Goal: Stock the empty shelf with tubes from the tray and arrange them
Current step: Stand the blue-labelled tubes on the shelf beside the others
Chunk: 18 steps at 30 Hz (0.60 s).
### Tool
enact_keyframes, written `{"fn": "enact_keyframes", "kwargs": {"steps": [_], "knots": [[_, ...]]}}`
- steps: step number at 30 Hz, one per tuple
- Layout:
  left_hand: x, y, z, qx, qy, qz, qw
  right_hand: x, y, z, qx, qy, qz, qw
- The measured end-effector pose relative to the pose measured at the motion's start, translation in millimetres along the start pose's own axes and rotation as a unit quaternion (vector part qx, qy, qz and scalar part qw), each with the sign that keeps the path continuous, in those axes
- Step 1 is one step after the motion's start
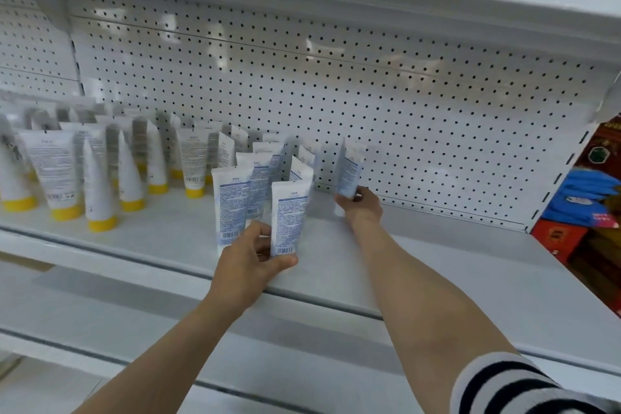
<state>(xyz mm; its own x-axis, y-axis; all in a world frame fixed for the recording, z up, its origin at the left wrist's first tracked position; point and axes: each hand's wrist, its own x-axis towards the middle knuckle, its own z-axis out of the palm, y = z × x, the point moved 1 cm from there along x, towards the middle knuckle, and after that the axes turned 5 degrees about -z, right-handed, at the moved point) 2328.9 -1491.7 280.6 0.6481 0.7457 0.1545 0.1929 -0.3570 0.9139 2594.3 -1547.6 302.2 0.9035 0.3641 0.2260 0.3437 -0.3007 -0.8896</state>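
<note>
At the front of the shelf (420,272), our left hand (248,262) grasps the front tube (289,215) low down. The thumb is curled across its base on the right and the fingers are wrapped round its left side. That tube stands upright with its crimped end up and its barcode facing us; the hand hides its cap. The same hand lies against the neighbouring tube (232,202) just to the left, and we cannot tell whether it grips that one too.

Our right hand (361,205) is further in and pinches the back tube (350,168) at its lower end, fingers curled round it. This tube stands upright close to the pegboard (403,94), to the right of the others and apart from them.

Behind our left hand, the blue-print tubes (265,158) stand bunched in short rows running back toward the pegboard, several of them tilted. Further left, the yellow-capped tubes (97,185) stand cap down in loose rows, and some of them lean.

A black-and-white striped sleeve (504,386) covers our right upper arm at the lower right. Past the shelf's right upright we note blue packets (584,191) above red boxes (557,239); their labels are too blurred to read. A lower shelf (151,312) juts out beneath our forearms.
</note>
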Motion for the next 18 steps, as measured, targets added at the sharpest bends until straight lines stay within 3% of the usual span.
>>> {"fn": "enact_keyframes", "kwargs": {"steps": [10, 18], "knots": [[-0.2, -5.4, 1.4, -0.020, -0.002, 0.009, 1.000, 0.7, 1.4, -1.4, -0.056, -0.023, 0.015, 0.998], [0.5, -5.6, -0.6, -0.016, -0.011, 0.015, 1.000, -41.5, 6.3, -21.9, 0.033, 0.007, 0.055, 0.998]]}}
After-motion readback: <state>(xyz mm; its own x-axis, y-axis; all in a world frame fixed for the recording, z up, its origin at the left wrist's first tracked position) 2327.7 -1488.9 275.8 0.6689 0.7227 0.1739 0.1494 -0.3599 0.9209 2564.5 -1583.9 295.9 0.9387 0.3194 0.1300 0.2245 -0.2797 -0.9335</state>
